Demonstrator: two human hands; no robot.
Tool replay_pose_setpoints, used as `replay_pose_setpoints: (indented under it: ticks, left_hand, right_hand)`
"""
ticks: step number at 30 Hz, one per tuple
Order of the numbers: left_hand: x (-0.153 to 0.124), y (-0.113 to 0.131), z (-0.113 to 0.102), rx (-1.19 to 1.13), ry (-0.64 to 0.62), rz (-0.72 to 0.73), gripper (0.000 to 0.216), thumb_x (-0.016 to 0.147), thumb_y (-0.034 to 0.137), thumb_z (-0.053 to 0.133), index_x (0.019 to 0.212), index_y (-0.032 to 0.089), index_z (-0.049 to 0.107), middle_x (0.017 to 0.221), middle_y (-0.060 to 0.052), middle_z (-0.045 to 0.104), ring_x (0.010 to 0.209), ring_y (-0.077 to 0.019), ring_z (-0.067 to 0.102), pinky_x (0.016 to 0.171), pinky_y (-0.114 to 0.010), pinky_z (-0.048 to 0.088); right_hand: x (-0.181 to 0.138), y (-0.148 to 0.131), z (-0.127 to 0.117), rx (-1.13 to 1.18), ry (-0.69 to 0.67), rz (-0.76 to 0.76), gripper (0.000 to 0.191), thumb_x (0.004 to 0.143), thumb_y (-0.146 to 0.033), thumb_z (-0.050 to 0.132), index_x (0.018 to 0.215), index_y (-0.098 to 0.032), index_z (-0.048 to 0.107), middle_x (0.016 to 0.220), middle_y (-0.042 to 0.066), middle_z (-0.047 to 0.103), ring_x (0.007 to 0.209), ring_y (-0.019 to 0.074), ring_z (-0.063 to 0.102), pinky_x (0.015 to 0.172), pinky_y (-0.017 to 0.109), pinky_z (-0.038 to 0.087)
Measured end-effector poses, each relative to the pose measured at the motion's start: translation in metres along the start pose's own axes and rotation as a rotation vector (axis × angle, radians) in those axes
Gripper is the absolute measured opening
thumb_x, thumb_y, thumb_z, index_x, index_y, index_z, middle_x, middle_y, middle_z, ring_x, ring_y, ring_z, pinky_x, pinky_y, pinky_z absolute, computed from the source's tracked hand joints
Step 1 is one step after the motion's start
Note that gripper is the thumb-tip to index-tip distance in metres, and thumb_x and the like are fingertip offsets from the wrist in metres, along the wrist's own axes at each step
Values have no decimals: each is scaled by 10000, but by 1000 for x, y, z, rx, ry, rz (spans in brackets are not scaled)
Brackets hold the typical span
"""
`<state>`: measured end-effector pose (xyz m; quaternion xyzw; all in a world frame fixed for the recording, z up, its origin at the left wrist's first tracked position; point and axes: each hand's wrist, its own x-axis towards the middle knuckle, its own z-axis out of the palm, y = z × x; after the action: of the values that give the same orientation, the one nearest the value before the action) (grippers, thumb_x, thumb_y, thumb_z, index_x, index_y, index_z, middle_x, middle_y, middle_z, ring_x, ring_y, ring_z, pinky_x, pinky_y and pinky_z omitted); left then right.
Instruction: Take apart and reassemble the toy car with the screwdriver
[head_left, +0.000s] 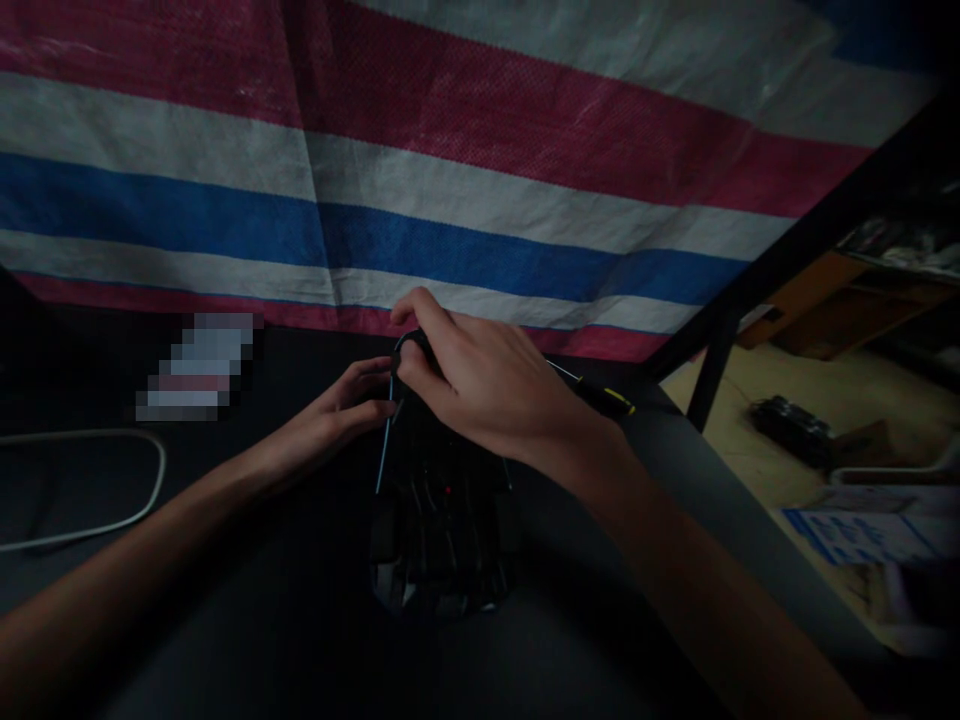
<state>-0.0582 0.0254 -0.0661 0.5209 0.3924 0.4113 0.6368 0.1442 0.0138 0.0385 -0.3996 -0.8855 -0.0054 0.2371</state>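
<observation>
A black toy car point(442, 520) lies on the dark table, its near end toward me; its underside seems to face up, though dim light hides most detail. A small red spot shows near its middle. My left hand point(341, 405) is at the car's far left side, fingertips and thumb closed against its edge. Over the far end, my right hand point(480, 375) has its thumb and curled fingers on the car, covering that part. Any small piece between these fingers is hidden. Behind the right hand lies a screwdriver point(606, 395) with a black and yellow handle.
A white cable point(161, 470) loops on the table point(285, 620) at left, near a pixelated item point(199, 368). A striped woven sheet point(450, 170) hangs behind the table. Beyond the right table edge, a dark object point(791, 425) and a blue-white package point(862, 535) sit lower down.
</observation>
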Motion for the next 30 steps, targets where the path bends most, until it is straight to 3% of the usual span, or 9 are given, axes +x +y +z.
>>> replay_pose_setpoints:
  ticks: [3,6,9,12,16,18,23,26,30]
  left_hand:
    - [0,0,-1,12,-11,18,678,853,341,793,1465,281,508,1521,-103,596,1393,-353,571,1206,-512,429]
    - [2,-1,-4,74,-32,75,652,858,349,791,1456,272,544,1412,-112,681,1394,-379,565,1180,-536,448]
    - [3,-2,-6,156,-41,109,628,874,357,779,1456,277,556,1327,-105,732,1381,-387,575,1135,-540,487]
    - [2,-2,-5,193,-40,133,660,880,368,776,1481,275,521,1302,-103,743,1357,-378,596,1110,-525,511]
    - [0,-2,-5,216,-33,207,613,882,381,769,1441,261,547,1294,-92,742,1349,-367,597,1104,-494,522]
    - [1,-2,-6,239,-26,235,579,873,368,778,1405,258,578,1289,-89,742,1354,-370,587,1105,-495,521]
    - [4,-3,-8,203,-71,176,604,892,382,780,1435,262,543,1303,-100,729,1286,-358,634,1090,-509,518]
    - [3,-4,-8,158,-86,128,678,895,359,788,1490,278,472,1324,-97,715,1279,-330,644,1099,-477,506]
    - [3,-4,-8,168,-70,141,649,876,354,803,1451,275,510,1280,-88,740,1279,-319,642,1102,-466,498]
  right_hand:
    - [0,-1,-2,128,-36,-107,276,1075,-238,460,1305,-157,589,1124,49,746,966,171,683,807,277,418]
    - [2,-6,-2,185,-81,-156,231,1091,-341,501,1194,-214,664,1028,-5,761,903,147,687,782,263,403]
    - [2,-13,-1,171,-88,-89,316,1114,-421,436,1141,-227,683,937,-6,759,849,149,691,742,269,388]
    - [0,-18,-2,123,-66,-13,358,1133,-408,349,1231,-216,636,963,25,756,859,165,690,724,280,395]
    - [-4,-24,0,99,-37,-121,240,1089,-257,439,1256,-187,597,1165,60,728,1006,167,673,801,277,435]
    - [-3,-26,2,46,-41,-137,239,1087,-264,460,1280,-219,594,1115,44,737,970,169,682,777,280,436]
    - [-1,-24,3,-110,-57,25,336,1117,-433,374,1266,-248,613,861,24,736,781,189,689,659,291,377]
    - [-2,-20,-1,-80,-44,40,307,1095,-343,392,1292,-199,578,968,45,755,824,192,691,671,292,382]
    - [-3,-21,0,-58,-75,-27,315,1060,-265,462,1356,-203,548,1007,47,755,839,190,690,679,294,381]
